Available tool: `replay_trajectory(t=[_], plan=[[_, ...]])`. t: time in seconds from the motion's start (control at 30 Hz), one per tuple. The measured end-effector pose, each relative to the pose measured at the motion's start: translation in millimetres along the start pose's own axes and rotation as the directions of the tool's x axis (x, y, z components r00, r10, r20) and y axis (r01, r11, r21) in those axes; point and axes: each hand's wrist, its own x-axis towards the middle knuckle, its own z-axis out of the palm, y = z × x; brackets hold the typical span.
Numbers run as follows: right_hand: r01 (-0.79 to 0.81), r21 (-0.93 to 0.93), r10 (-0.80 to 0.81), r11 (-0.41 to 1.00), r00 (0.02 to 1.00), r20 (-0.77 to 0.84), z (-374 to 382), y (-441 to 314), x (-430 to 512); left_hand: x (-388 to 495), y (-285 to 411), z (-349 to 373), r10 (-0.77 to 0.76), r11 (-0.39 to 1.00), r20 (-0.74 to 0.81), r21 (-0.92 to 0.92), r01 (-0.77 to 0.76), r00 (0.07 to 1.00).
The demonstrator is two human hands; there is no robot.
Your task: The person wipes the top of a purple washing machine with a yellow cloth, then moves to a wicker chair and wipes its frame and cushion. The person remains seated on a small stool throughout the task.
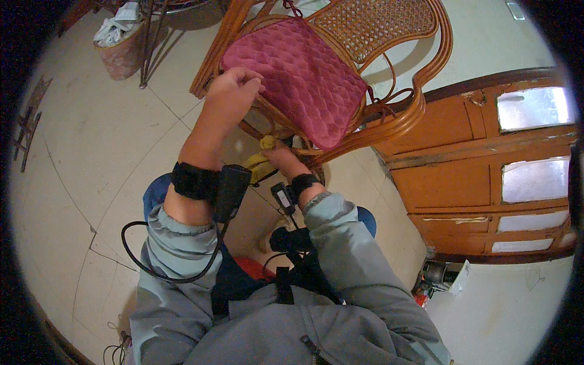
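Note:
A rattan chair [429, 98] with a woven back carries a quilted, dark pink seat cushion [301, 82]. My left hand [237, 86] is at the cushion's near left edge, its fingers curled; whether it grips anything cannot be told. Lower down, beside the front of the seat, my right hand [279, 156] is closed around a yellow, cloth-like item [268, 142], part of which bulges out above the fist. More yellow material [261, 168] hangs just below, partly hidden by the strapped device on my left forearm. Red ties hang at the cushion's corners.
A patterned waste bin [119, 57] filled with white crumpled material stands at the upper left, beside thin metal legs [147, 50]. Orange-brown wooden panels with glazed panes [442, 169] line the right. Cables [119, 349] lie on the tiled floor at the lower left.

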Motion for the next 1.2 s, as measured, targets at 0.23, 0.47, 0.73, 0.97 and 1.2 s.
replay_trajectory(t=[0.23,0.47,0.73,0.97,1.2], plan=[[-0.016,0.909,0.039,0.416,0.999,0.0,-34.6,3.7,-36.0,-2.8,-1.4,-3.2,0.054,0.998,-0.044,0.02,-0.053,0.998],[0.12,0.987,0.149,0.111,0.979,-0.136,-45.1,56.1,-49.8,-3.0,3.2,-5.7,0.032,0.98,-0.042,0.2,-0.022,0.999],[0.361,0.434,-0.123,0.825,0.865,-0.486,6.8,-18.8,-62.5,-4.0,0.8,-4.2,0.094,0.985,-0.077,0.153,-0.082,0.993],[0.321,-0.659,-0.609,0.68,0.748,-0.264,24.4,-71.9,-36.1,-3.7,4.5,-12.6,0.057,0.997,-0.091,0.063,-0.051,0.994],[0.284,-0.732,-0.588,0.619,0.786,-0.192,43.4,-71.8,-21.2,-2.8,4.0,-15.0,0.084,0.996,-0.107,-0.004,-0.085,0.991]])
